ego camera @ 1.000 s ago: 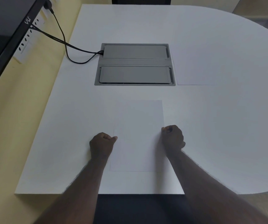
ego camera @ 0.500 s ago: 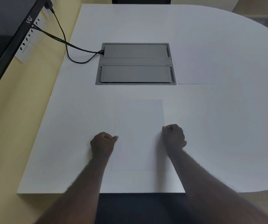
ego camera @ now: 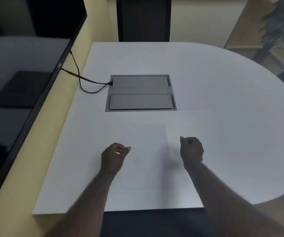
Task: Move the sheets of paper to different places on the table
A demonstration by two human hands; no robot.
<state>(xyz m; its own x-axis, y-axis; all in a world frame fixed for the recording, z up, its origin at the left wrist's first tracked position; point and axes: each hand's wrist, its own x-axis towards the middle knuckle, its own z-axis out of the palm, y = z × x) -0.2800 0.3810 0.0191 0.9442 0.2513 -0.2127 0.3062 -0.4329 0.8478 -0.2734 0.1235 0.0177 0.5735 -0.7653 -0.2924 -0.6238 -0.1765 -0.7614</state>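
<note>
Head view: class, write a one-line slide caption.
Left hand and right hand flank a paper sheet on the white table.

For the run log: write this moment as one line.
near sheet: flat, released | left hand: curled, empty | right hand: curled, empty
</note>
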